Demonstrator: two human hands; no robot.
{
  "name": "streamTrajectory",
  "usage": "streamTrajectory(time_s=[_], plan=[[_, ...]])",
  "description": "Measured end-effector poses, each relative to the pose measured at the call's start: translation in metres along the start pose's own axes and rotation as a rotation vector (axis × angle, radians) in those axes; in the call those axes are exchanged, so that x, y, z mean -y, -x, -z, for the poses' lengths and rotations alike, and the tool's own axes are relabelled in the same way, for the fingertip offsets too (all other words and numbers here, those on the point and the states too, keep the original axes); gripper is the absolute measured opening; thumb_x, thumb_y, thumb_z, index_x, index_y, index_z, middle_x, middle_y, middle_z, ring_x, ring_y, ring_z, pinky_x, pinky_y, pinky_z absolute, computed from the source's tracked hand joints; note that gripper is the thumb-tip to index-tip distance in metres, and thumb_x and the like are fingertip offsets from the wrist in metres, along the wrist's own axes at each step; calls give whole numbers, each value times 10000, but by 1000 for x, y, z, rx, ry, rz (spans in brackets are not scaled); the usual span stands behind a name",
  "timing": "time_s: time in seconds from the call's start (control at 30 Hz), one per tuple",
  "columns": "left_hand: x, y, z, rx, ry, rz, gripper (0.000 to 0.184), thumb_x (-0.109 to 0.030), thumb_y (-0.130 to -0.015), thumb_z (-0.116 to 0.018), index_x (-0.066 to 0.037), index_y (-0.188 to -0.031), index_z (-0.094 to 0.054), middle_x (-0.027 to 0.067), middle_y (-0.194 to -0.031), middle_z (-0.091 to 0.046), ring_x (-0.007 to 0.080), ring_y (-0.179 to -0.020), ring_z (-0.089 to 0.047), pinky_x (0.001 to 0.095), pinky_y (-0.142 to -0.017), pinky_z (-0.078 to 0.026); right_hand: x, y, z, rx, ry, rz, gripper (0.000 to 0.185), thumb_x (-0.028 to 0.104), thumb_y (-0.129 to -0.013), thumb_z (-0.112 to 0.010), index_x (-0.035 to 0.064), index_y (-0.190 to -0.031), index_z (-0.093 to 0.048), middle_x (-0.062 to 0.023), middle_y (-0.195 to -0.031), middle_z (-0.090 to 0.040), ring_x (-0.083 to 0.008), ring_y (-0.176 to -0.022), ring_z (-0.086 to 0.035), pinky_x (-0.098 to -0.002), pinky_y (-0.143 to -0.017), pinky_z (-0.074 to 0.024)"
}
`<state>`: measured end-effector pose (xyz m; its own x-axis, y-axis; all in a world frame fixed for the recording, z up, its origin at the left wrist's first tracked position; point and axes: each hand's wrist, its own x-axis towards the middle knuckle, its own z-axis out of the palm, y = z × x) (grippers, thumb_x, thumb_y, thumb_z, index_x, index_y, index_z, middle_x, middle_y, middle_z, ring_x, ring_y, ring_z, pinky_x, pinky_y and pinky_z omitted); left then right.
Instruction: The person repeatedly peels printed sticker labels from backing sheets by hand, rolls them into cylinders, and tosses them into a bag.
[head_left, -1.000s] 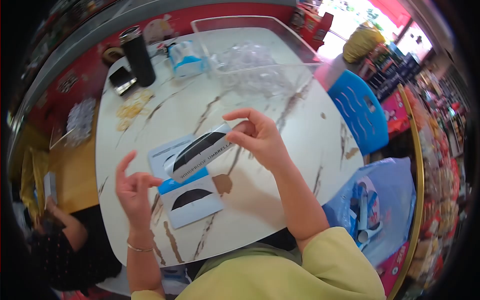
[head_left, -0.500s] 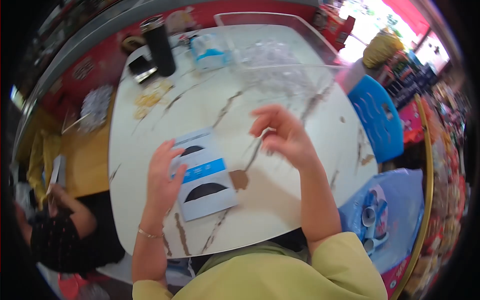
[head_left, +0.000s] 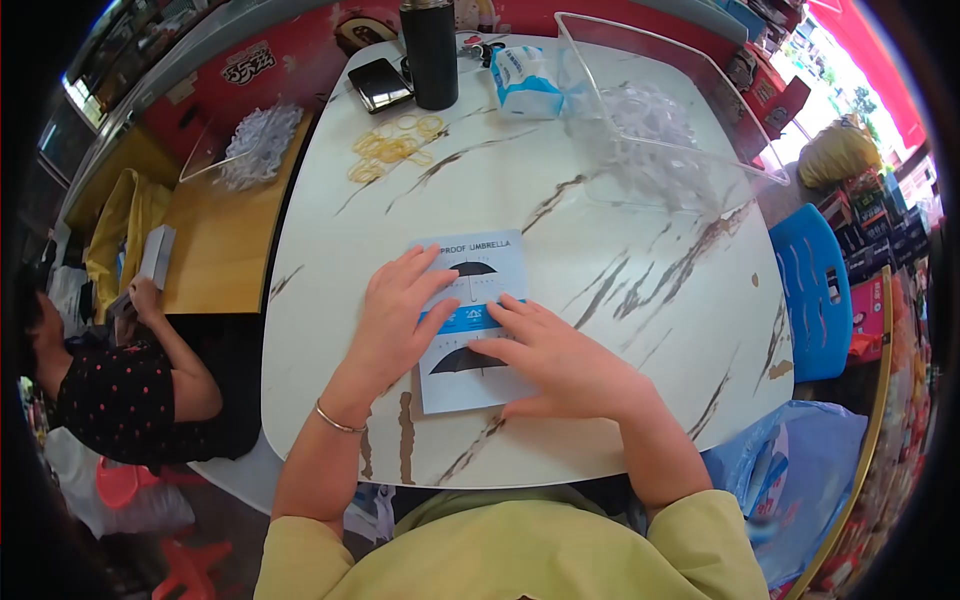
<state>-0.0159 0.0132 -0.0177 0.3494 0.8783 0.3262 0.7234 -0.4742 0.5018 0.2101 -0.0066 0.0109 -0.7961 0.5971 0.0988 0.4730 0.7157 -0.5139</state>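
A light-coloured printed umbrella leaflet (head_left: 463,397) lies on the marble-patterned table in front of me. It shows two black umbrellas, a blue band and the partly covered words "PROOF UMBRELLA". My left hand (head_left: 402,318) rests over its left edge, fingers stretched out and pointing up the page. Over the lower right part lies my right hand (head_left: 560,362), its fingers spread across the blue band and lower umbrella. Neither hand is closed round anything. Whether the leaflet is one sheet or a stack, I cannot tell.
Yellow rubber bands (head_left: 392,146), a phone (head_left: 380,86), a black bottle (head_left: 430,55) and a blue-white packet (head_left: 525,84) are at the back. A clear bin (head_left: 690,150) holds translucent pieces. Right are a blue chair (head_left: 812,290) and blue bag (head_left: 800,470); a person (head_left: 140,380) sits left.
My right hand has come down from the air onto the leaflet. My left hand now lies over its left side. The view has shifted, and the leaflet sits straighter before me.
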Motion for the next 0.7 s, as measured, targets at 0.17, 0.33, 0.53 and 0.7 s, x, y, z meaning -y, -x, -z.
streamTrajectory(time_s=[0.17, 0.33, 0.53, 0.7], plan=[[10, -1, 2, 0, 211, -61, 507, -462, -917, -363, -44, -1097, -584, 188, -1216, -516, 355, -1167, -430, 424, -989, -287, -8, 5, 23, -218, -310, -109, 263, 11, -721, -656, 49, -979, -621, -123, -963, -623, -270, -912, -591, -349, -758, -482], [-11, -6, 9, -118, 262, -231, 228, -202, -866, -536, -38, -1001, -620, 131, -977, -597, 284, -912, -556, 339, -783, -435, -11, 9, 41, -891, -246, -114, 226, -132, -719, -582, 23, -870, -647, -88, -812, -645, -191, -731, -612, -270, -646, -472], [-25, -2, 14, -92, 350, -200, 92, 31, -779, -610, -15, -859, -614, 72, -695, -513, 160, -551, -463, 261, -479, -365, -4, 6, 67, -1111, -135, -89, 162, -83, -734, -624, -6, -876, -631, -102, -850, -627, -179, -747, -591, -244, -689, -448], [-19, 2, 12, -59, 672, 39, 100, -81, -876, -547, -1, -852, -602, 13, -583, -452, 77, -469, -368, 219, -424, -300, 7, -20, 71, -1233, 493, 30, 391, 83, -671, -745, 56, -1022, -574, -107, -1007, -576, -265, -922, -536, -344, -811, -426]])
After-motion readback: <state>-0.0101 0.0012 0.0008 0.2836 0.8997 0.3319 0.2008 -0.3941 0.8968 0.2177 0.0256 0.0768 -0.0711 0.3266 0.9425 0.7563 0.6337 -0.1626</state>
